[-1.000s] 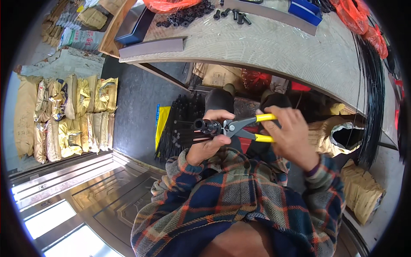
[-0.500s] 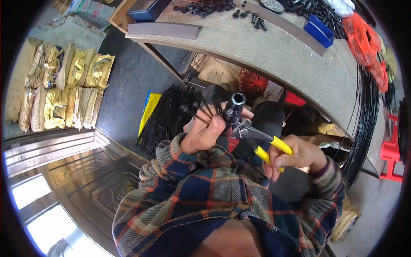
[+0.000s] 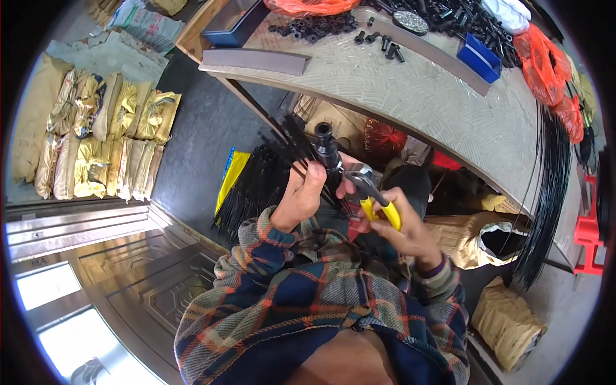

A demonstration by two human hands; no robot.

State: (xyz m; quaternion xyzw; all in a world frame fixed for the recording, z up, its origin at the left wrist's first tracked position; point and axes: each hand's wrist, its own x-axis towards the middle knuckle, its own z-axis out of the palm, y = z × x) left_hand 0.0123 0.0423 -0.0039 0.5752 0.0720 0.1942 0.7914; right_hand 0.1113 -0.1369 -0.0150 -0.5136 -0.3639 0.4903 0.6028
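Observation:
My left hand (image 3: 303,197) is closed around a black tubular fitting (image 3: 328,149) with a ringed, hollow top end. Thin black strands (image 3: 296,136) fan out beside its thumb; whether the hand grips them too is hard to see. In my right hand (image 3: 405,232) is a pair of pliers (image 3: 364,179) with yellow handles, the fingers wrapped round the grips. The pliers' metal head meets the lower part of the fitting, by the left fingertips. Exactly what the jaws bite is hidden. Below and left of the left hand lies a large bundle of black strands (image 3: 251,186).
A worktable (image 3: 385,96) spans the far side, bearing small black parts (image 3: 314,27), blue bins (image 3: 480,58) and red plastic bags (image 3: 542,67). Long black wires (image 3: 552,186) hang over its right end. Wrapped packages (image 3: 96,141) lie left; a paper sack (image 3: 507,324) stands right.
The pliers and my right hand have moved left and up, closer to the fitting, and the handles are nearer together. My left hand has tilted the fitting and shifted it slightly left.

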